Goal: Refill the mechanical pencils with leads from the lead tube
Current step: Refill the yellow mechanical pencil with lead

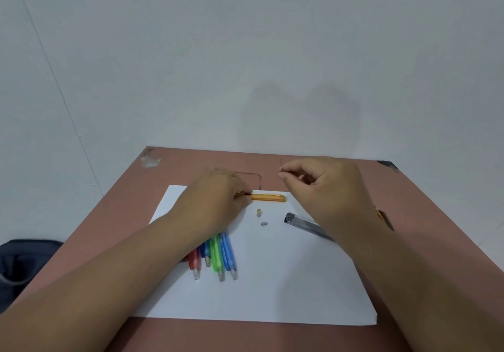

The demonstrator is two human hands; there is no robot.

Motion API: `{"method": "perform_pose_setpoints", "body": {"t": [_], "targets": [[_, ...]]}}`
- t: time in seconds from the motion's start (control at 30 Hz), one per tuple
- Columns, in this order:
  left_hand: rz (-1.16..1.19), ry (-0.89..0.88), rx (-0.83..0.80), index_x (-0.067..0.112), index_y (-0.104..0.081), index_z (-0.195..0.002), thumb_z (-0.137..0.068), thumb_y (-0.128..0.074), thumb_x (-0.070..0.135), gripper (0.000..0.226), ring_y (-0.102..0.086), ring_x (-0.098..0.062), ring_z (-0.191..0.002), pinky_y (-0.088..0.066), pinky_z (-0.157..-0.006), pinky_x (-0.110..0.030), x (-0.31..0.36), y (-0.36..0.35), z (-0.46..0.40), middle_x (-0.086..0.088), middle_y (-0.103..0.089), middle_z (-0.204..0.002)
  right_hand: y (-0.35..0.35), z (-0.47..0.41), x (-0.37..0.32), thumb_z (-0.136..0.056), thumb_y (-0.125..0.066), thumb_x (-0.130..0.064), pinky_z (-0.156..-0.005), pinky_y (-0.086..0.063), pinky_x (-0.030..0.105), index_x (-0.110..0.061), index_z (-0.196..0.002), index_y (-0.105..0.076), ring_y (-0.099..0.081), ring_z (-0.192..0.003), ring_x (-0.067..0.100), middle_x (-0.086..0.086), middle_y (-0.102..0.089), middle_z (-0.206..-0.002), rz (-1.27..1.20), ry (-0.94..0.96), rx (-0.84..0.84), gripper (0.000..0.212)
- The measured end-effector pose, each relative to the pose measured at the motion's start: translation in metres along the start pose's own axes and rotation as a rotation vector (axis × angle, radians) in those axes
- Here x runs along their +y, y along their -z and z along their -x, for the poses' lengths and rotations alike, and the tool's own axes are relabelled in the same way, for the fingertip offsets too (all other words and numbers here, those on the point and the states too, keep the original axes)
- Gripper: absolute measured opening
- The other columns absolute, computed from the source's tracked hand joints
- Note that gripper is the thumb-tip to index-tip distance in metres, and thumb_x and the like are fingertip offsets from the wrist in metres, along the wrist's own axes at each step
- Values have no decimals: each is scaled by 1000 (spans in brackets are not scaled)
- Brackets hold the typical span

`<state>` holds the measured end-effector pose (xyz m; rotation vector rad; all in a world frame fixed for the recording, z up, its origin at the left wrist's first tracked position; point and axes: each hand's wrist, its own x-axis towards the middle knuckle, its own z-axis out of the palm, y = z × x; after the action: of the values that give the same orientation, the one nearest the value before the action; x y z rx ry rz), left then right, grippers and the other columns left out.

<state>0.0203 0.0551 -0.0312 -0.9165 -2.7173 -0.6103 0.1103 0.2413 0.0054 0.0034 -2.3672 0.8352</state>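
An orange mechanical pencil [268,197] lies flat on the white paper [272,283], and my left hand [218,196] holds its left end. My right hand [321,185] hovers to the right of it and pinches a thin dark lead [281,164] that points upward. The clear grey lead tube [302,224] lies on the paper under my right wrist. Two small grey caps [258,212] [263,223] sit loose between the pencil and the tube. Several coloured pencils, red, green and blue [218,256], lie side by side beneath my left forearm.
The paper sits on a reddish-brown table [131,215] against a white wall. An orange and black pen [385,219] pokes out behind my right wrist. A dark bag [21,264] lies on the floor to the left of the table.
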Motion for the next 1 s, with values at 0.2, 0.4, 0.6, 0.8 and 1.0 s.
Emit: {"method": "perform_pose_setpoints", "body": {"t": [0.2, 0.4, 0.6, 0.8, 1.0], "targets": [[49, 93, 47, 29, -72, -100, -98, -58, 29, 15, -58, -12, -94, -49, -81, -30, 4, 8, 1, 10, -67, -95, 3, 0, -4, -86, -78, -17, -63, -49, 12, -30, -81, -78, -62, -66, -2, -15, -71, -73, -225, -178, 17, 13], [337, 119, 181, 28, -70, -105, -100, -57, 19, 16, -60, -3, -84, -46, -73, -17, 0, 19, 5, 16, -66, -93, 14, -1, -11, -85, -79, -16, -79, -62, 40, -23, -82, -79, -69, -77, 19, -1, -75, -79, -561, -252, 34, 8], [390, -40, 251, 22, -66, -108, -99, -58, 10, 16, -55, 7, -98, -41, -77, -4, 3, 21, 11, 15, -66, -98, 18, 7, -23, -89, -69, -6, -82, -61, 37, -3, -93, -72, -74, -91, 28, 11, -77, -89, -820, -128, 36, 5], [333, -184, 322, 20, -67, -106, -95, -62, 4, 20, -58, -8, -84, -49, -72, -23, -2, 15, 11, 8, -67, -89, 18, 14, -37, -86, -64, -12, -73, -60, 29, 1, -95, -63, -76, -86, 29, 15, -77, -86, -952, -1, 10, 16], [384, -187, 311, 27, -66, -108, -97, -60, 6, 24, -61, -9, -88, -48, -74, -22, -5, 12, 11, 10, -68, -92, 16, 14, -36, -88, -65, -11, -74, -60, 31, -4, -94, -64, -76, -85, 27, 12, -78, -87, -903, 63, 2, 10]]}}
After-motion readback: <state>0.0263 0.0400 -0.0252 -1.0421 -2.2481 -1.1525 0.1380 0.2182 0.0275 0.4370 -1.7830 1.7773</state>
